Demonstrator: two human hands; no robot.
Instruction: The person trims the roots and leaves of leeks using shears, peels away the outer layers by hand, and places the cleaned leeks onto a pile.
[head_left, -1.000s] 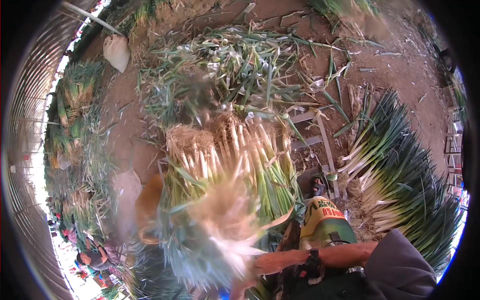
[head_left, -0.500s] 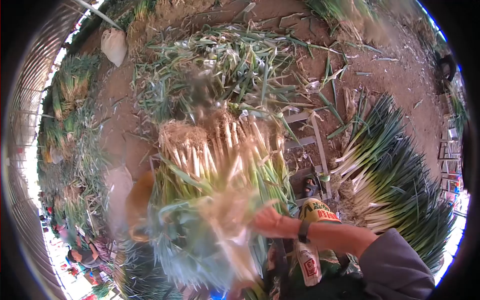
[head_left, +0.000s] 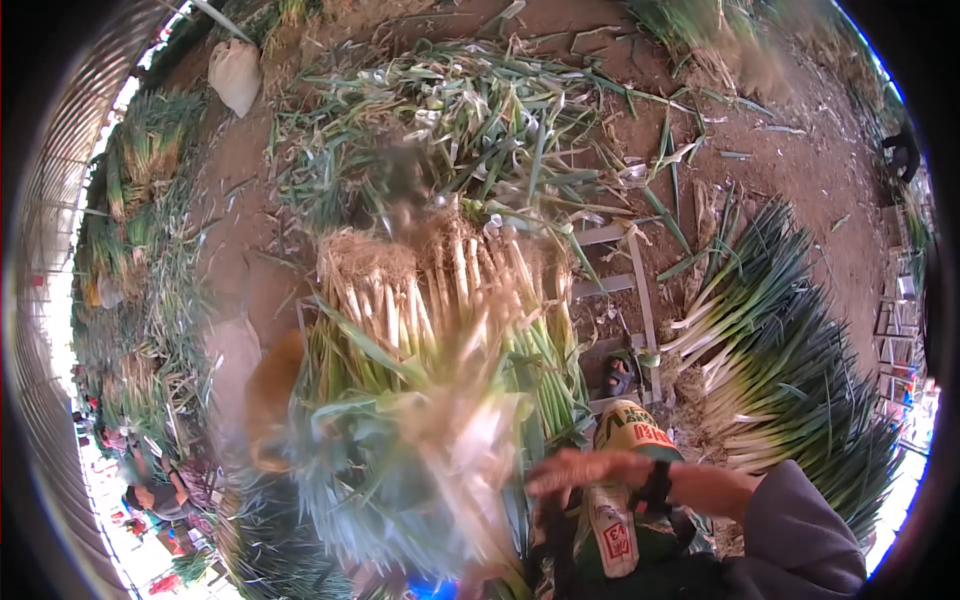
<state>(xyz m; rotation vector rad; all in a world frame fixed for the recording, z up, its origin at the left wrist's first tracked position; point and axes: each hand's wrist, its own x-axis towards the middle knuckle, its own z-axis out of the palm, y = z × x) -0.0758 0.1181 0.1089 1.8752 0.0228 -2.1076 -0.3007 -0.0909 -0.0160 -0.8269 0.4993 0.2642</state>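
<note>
Far on the left, other people (head_left: 150,490) are sitting low among rows of green onions (head_left: 150,160) on the ground. A pale sack (head_left: 236,72) is lying on the brown dirt (head_left: 800,160) near the top left. In the middle, a big heap of green onions (head_left: 440,300) is lying with its hairy roots pointing away from the person and its white stems in a row. Behind it, a loose pile of cut green leaves (head_left: 470,110) is spreading over the dirt. Close to the camera, a blurry bunch of onions (head_left: 450,450) is sitting in front of the heap, too blurred to show clearly. The left hand is not showing clearly, so its fingers cannot be told. The right hand (head_left: 585,470) is reaching in from the right, with a dark watch (head_left: 655,487) on the wrist and a grey sleeve (head_left: 800,530) behind it. Its fingers are lying flat and close together, pointing at the blurry bunch and just touching its edge. Under the wrist, a yellow and green bag (head_left: 635,440) is sitting. On the right, another pile of onions (head_left: 790,350) is fanning out beside a grey wooden frame (head_left: 640,290).
</note>
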